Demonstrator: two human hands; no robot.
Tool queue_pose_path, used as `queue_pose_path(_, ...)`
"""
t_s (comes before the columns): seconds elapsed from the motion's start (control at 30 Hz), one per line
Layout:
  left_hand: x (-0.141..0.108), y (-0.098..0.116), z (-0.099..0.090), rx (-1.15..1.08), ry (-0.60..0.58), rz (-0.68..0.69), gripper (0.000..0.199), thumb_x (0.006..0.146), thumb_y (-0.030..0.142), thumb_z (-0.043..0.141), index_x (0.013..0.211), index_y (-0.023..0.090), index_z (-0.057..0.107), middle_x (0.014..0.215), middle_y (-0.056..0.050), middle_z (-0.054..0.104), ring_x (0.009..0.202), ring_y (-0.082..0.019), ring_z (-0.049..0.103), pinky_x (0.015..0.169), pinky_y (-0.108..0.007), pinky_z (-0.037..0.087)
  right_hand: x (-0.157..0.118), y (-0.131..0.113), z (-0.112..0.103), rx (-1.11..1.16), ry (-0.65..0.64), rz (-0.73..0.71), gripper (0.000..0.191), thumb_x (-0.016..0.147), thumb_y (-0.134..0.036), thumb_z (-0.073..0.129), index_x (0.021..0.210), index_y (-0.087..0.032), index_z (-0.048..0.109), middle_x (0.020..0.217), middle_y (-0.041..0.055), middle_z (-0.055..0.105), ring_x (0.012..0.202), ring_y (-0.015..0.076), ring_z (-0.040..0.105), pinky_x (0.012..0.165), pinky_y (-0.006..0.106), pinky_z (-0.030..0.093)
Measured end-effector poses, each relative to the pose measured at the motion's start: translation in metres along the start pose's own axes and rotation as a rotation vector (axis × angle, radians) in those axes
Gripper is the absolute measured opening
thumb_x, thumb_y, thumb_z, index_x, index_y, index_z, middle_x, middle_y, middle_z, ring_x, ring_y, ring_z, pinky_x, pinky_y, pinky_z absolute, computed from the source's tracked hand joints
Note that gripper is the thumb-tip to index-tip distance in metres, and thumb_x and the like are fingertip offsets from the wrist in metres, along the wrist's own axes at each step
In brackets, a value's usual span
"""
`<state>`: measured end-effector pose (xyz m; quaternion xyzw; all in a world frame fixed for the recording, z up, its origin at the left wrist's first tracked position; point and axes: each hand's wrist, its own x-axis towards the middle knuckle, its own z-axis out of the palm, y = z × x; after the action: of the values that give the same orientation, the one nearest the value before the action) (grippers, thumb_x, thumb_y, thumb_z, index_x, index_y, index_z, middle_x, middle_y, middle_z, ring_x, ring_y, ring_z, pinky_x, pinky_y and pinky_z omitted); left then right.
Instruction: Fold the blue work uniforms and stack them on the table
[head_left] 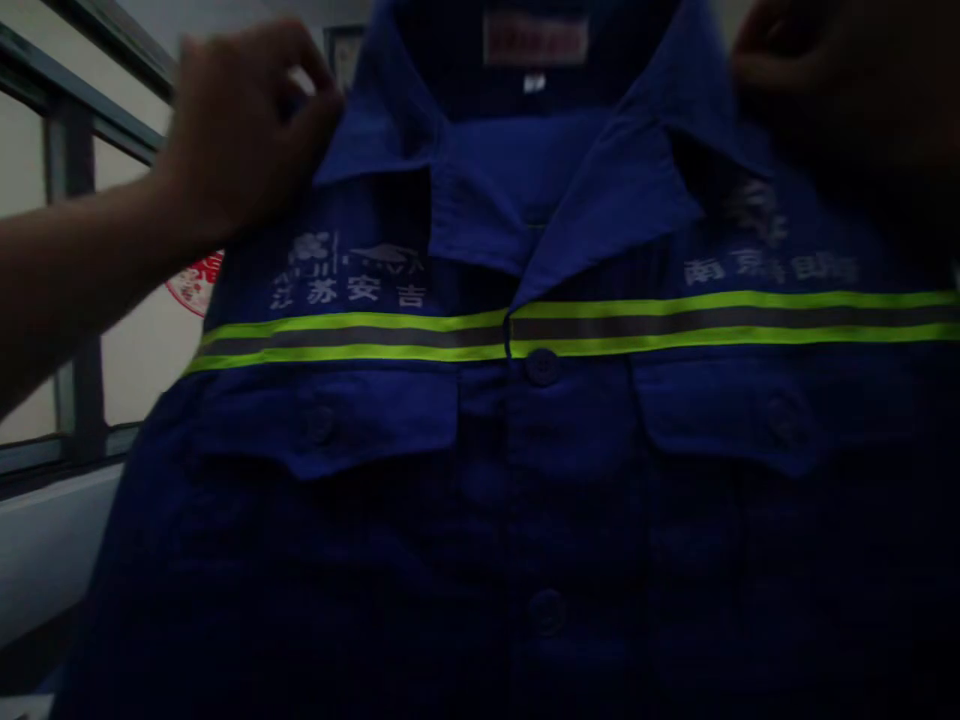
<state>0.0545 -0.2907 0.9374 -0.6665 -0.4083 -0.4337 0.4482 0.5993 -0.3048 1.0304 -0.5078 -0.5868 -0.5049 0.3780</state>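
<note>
A dark blue work jacket (480, 420) hangs upright in front of me, its buttoned front facing me. Across its chest runs a yellow-green and grey reflective stripe (420, 338), with pale lettering above and a flapped pocket on each side below. My left hand (247, 120) pinches the jacket at the shoulder, left of the collar. At the upper right my right hand (832, 80), dark and partly cut off by the frame edge, grips the other shoulder. The lower part of the jacket is lost in shadow.
A window with dark frames (75, 190) stands at the left. A round red paper decoration (196, 285) shows on it, partly behind the jacket. A small framed item (343, 55) is behind the collar.
</note>
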Motion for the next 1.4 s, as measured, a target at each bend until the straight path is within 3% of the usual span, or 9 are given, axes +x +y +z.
queue_pose_path(0.07, 0.000, 0.006, 0.034, 0.049, -0.043, 0.037, 0.046, 0.095, 0.045, 0.036, 0.115, 0.011, 0.060, 0.103, -0.004, 0.064, 0.112, -0.029, 0.060, 0.095, -0.047, 0.044, -0.031, -0.099, 0.031, -0.161, -0.026, -0.041, 0.089, 0.083, -0.069, 0.012, 0.091, -0.006, 0.075, 0.105, 0.0148, 0.071, 0.103, 0.0300, 0.063, 0.079, 0.040, 0.045)
queue_pose_path(0.17, -0.024, 0.017, 0.123, 0.100, -0.379, 0.001, 0.038, 0.094, 0.042, 0.042, 0.108, 0.016, 0.066, 0.099, -0.010, 0.069, 0.103, -0.029, 0.064, 0.086, -0.041, 0.049, -0.081, -0.196, 0.099, -0.172, -0.515, -0.076, 0.051, 0.091, -0.052, 0.051, 0.103, -0.006, 0.071, 0.108, 0.0212, 0.069, 0.107, 0.0314, 0.063, 0.084, 0.042, 0.049)
queue_pose_path(0.3, -0.134, 0.053, 0.258, 0.022, -0.787, -0.120, 0.035, 0.094, 0.037, 0.042, 0.109, 0.016, 0.065, 0.109, -0.017, 0.067, 0.107, -0.031, 0.062, 0.089, -0.043, 0.046, -0.180, -0.232, 0.213, -0.057, -0.907, -0.037, 0.038, 0.089, -0.039, 0.059, 0.107, -0.006, 0.069, 0.114, 0.0250, 0.065, 0.111, 0.0338, 0.061, 0.090, 0.045, 0.048)
queue_pose_path(0.43, -0.283, 0.101, 0.335, -0.069, -0.920, -0.168, 0.038, 0.088, 0.018, 0.046, 0.124, 0.021, 0.057, 0.124, -0.015, 0.061, 0.118, -0.029, 0.054, 0.098, -0.046, 0.040, -0.317, -0.250, 0.294, 0.019, -1.088, 0.013, 0.029, 0.091, -0.019, 0.051, 0.115, -0.015, 0.066, 0.113, 0.0199, 0.067, 0.108, 0.0298, 0.063, 0.086, 0.043, 0.051)
queue_pose_path(0.53, -0.354, 0.119, 0.362, -0.148, -0.995, -0.200, 0.047, 0.086, 0.016, 0.047, 0.133, 0.023, 0.050, 0.131, -0.013, 0.057, 0.121, -0.026, 0.052, 0.100, -0.045, 0.040, -0.393, -0.263, 0.322, 0.067, -1.128, 0.052, 0.039, 0.092, -0.012, 0.039, 0.124, -0.020, 0.060, 0.120, 0.0166, 0.064, 0.112, 0.0278, 0.060, 0.086, 0.042, 0.051)
queue_pose_path(0.63, -0.378, 0.121, 0.385, -0.283, -0.993, -0.198, 0.046, 0.088, 0.018, 0.045, 0.134, 0.024, 0.048, 0.133, -0.010, 0.054, 0.124, -0.024, 0.048, 0.103, -0.042, 0.039, -0.429, -0.273, 0.340, 0.145, -1.094, 0.071, 0.042, 0.094, -0.017, 0.036, 0.132, -0.022, 0.053, 0.129, 0.0139, 0.058, 0.118, 0.0261, 0.054, 0.091, 0.039, 0.049)
queue_pose_path(0.83, -0.391, 0.126, 0.421, -0.632, -0.981, -0.012, 0.056, 0.091, 0.036, 0.047, 0.142, 0.015, 0.039, 0.150, -0.011, 0.038, 0.139, -0.022, 0.033, 0.115, -0.037, 0.027, -0.462, -0.291, 0.360, 0.473, -1.012, 0.095, 0.043, 0.097, -0.035, 0.038, 0.133, -0.016, 0.053, 0.134, 0.0130, 0.055, 0.122, 0.0247, 0.051, 0.105, 0.038, 0.039)
queue_pose_path(1.03, -0.399, 0.137, 0.440, -0.575, -1.147, -0.052, 0.069, 0.095, 0.048, 0.033, 0.149, 0.005, 0.025, 0.155, -0.016, 0.026, 0.145, -0.025, 0.021, 0.117, -0.039, 0.021, -0.484, -0.278, 0.383, 0.476, -1.165, 0.028, 0.057, 0.097, -0.052, 0.030, 0.145, -0.021, 0.040, 0.152, 0.0121, 0.035, 0.141, 0.0300, 0.030, 0.112, 0.057, 0.025)
queue_pose_path(1.4, -0.379, 0.150, 0.479, -0.475, -1.227, -0.160, 0.064, 0.095, 0.050, 0.029, 0.149, 0.014, 0.029, 0.157, -0.011, 0.025, 0.146, -0.026, 0.016, 0.117, -0.048, 0.018, -0.479, -0.259, 0.443, 0.481, -1.180, -0.022, 0.058, 0.097, -0.054, 0.029, 0.146, -0.025, 0.038, 0.154, 0.0085, 0.032, 0.143, 0.0278, 0.026, 0.113, 0.056, 0.023)
